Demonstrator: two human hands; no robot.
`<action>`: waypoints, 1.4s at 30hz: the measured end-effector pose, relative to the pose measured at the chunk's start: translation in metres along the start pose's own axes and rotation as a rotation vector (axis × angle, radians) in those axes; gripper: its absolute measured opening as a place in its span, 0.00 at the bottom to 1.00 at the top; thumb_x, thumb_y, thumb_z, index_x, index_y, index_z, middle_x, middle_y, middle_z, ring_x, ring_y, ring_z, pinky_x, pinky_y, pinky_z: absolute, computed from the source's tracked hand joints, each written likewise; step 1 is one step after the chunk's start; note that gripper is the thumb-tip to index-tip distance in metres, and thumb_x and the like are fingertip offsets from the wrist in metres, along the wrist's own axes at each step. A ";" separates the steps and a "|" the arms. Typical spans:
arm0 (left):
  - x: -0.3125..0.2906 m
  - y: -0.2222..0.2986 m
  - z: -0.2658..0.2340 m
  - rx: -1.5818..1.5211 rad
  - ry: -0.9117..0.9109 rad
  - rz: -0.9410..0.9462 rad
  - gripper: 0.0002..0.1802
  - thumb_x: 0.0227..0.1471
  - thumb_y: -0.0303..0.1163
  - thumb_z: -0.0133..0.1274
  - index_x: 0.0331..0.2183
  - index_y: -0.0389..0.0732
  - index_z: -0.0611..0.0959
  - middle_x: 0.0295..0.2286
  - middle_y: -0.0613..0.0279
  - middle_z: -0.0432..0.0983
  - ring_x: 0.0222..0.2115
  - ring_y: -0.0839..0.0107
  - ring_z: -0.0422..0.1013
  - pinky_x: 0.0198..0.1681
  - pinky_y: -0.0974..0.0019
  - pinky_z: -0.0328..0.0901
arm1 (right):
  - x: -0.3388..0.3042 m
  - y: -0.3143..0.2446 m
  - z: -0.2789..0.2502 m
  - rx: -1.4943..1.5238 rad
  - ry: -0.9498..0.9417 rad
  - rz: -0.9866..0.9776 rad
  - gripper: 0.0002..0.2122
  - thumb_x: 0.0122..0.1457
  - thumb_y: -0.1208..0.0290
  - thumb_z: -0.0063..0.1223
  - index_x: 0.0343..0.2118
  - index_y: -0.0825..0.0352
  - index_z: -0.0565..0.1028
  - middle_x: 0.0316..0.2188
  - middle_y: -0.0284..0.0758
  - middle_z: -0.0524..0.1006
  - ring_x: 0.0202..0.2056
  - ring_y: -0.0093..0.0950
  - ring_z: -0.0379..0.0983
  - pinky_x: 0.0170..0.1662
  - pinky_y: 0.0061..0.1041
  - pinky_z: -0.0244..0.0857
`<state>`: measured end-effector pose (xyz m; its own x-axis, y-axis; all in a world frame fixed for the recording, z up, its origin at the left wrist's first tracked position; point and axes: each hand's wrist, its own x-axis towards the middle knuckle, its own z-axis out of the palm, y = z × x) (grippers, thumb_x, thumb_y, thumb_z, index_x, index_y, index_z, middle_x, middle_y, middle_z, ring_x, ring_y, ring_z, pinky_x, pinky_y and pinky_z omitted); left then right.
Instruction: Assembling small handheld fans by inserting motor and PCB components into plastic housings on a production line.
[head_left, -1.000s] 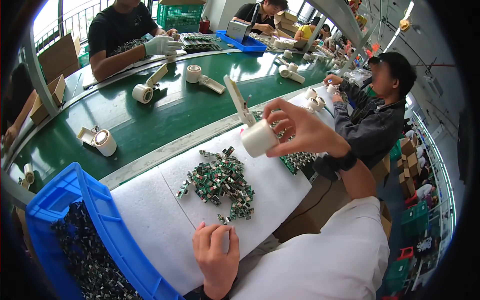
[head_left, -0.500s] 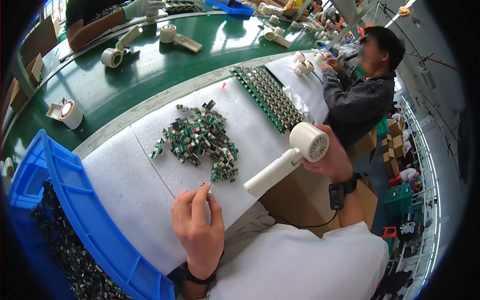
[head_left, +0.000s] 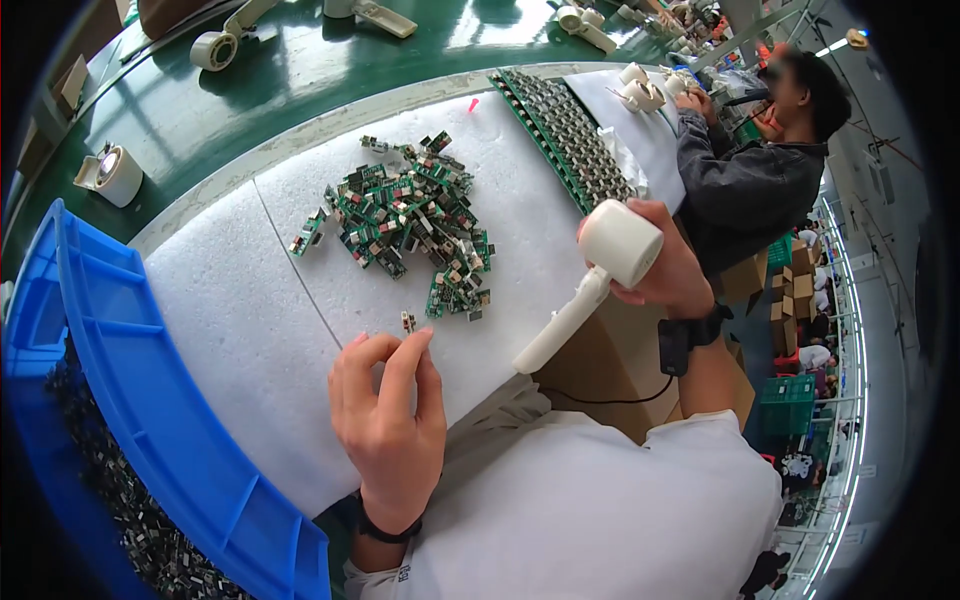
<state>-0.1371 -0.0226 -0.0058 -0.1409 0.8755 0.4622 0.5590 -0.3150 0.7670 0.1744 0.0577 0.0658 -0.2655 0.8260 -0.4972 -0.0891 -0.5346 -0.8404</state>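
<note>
In my right hand (head_left: 668, 262) is a white handheld fan (head_left: 622, 242), gripped around its round head. Its slim handle (head_left: 563, 322) slants down and left over the edge of the white foam sheet (head_left: 225, 300). My left hand (head_left: 392, 425) is closed, with curled fingers low over the foam. A small circuit board (head_left: 408, 321) shows at its fingertips, and the fingers partly hide how it is pinched. Just beyond lies a loose pile of small green circuit boards (head_left: 405, 225).
A blue bin (head_left: 150, 375) full of small dark parts stands at left. A panel of joined boards (head_left: 570, 135) lies at the far right of the foam. More white fan parts (head_left: 118, 178) sit on the green conveyor (head_left: 300, 90). A co-worker (head_left: 755, 170) works at right.
The fan has turned in my right hand: its grille faced me before, and now its smooth side shows. My left hand stays near the same small board. The whole view has shifted.
</note>
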 end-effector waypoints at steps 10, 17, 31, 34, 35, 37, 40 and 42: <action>0.025 0.019 -0.010 0.031 -0.042 0.005 0.13 0.46 0.18 0.63 0.37 0.39 0.85 0.32 0.60 0.73 0.34 0.59 0.72 0.48 0.52 0.70 | -0.020 -0.051 -0.018 -0.185 -0.210 -0.051 0.32 0.59 0.42 0.56 0.49 0.73 0.71 0.41 0.41 0.76 0.32 0.29 0.76 0.32 0.27 0.72; 0.027 0.032 -0.020 0.084 -0.040 0.011 0.12 0.47 0.19 0.63 0.37 0.40 0.85 0.33 0.59 0.75 0.35 0.59 0.73 0.48 0.52 0.69 | -0.023 -0.130 0.009 -0.637 -0.547 0.054 0.25 0.55 0.65 0.70 0.51 0.69 0.72 0.47 0.37 0.76 0.51 0.28 0.73 0.53 0.26 0.68; 0.031 0.058 -0.014 0.087 -0.125 0.013 0.15 0.44 0.19 0.61 0.38 0.40 0.86 0.37 0.57 0.77 0.39 0.56 0.72 0.47 0.55 0.67 | 0.002 -0.115 0.037 -1.213 -0.525 -0.274 0.23 0.44 0.83 0.62 0.46 0.61 0.73 0.58 0.33 0.72 0.56 0.37 0.71 0.54 0.34 0.69; 0.038 0.064 -0.022 0.107 -0.188 0.056 0.14 0.45 0.21 0.62 0.38 0.41 0.86 0.38 0.58 0.77 0.41 0.56 0.72 0.50 0.53 0.67 | -0.002 -0.098 0.035 -1.271 -0.450 -0.442 0.23 0.45 0.82 0.62 0.47 0.61 0.73 0.59 0.33 0.71 0.56 0.38 0.71 0.54 0.35 0.69; 0.041 0.068 -0.023 0.124 -0.211 0.080 0.14 0.45 0.21 0.62 0.38 0.41 0.86 0.39 0.58 0.77 0.42 0.56 0.71 0.50 0.53 0.66 | -0.007 -0.091 0.033 -1.369 -0.373 -0.657 0.23 0.46 0.82 0.62 0.47 0.60 0.74 0.59 0.33 0.71 0.56 0.37 0.70 0.54 0.35 0.69; 0.040 0.085 -0.024 0.154 -0.234 0.107 0.14 0.45 0.22 0.62 0.38 0.41 0.86 0.39 0.58 0.77 0.43 0.56 0.71 0.51 0.53 0.66 | -0.023 -0.087 0.033 -1.448 -0.287 -0.883 0.23 0.46 0.81 0.63 0.48 0.60 0.74 0.60 0.33 0.71 0.56 0.37 0.70 0.54 0.35 0.69; 0.036 0.106 -0.022 0.150 -0.191 0.107 0.12 0.45 0.20 0.64 0.36 0.40 0.86 0.39 0.58 0.78 0.44 0.55 0.71 0.48 0.56 0.67 | -0.065 -0.093 0.039 -1.524 0.052 -0.995 0.21 0.50 0.78 0.63 0.49 0.58 0.76 0.59 0.32 0.71 0.56 0.39 0.69 0.54 0.34 0.68; 0.030 0.132 -0.024 0.166 -0.175 0.107 0.12 0.45 0.21 0.64 0.36 0.40 0.86 0.39 0.58 0.79 0.45 0.54 0.71 0.48 0.55 0.67 | -0.099 -0.086 0.046 -1.405 0.136 -0.979 0.19 0.52 0.76 0.62 0.49 0.58 0.77 0.53 0.32 0.75 0.51 0.36 0.72 0.51 0.33 0.70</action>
<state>-0.0871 -0.0461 0.1199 0.0615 0.8949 0.4420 0.6913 -0.3576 0.6279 0.1645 0.0139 0.1970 -0.5456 0.7721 0.3258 0.7089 0.6326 -0.3120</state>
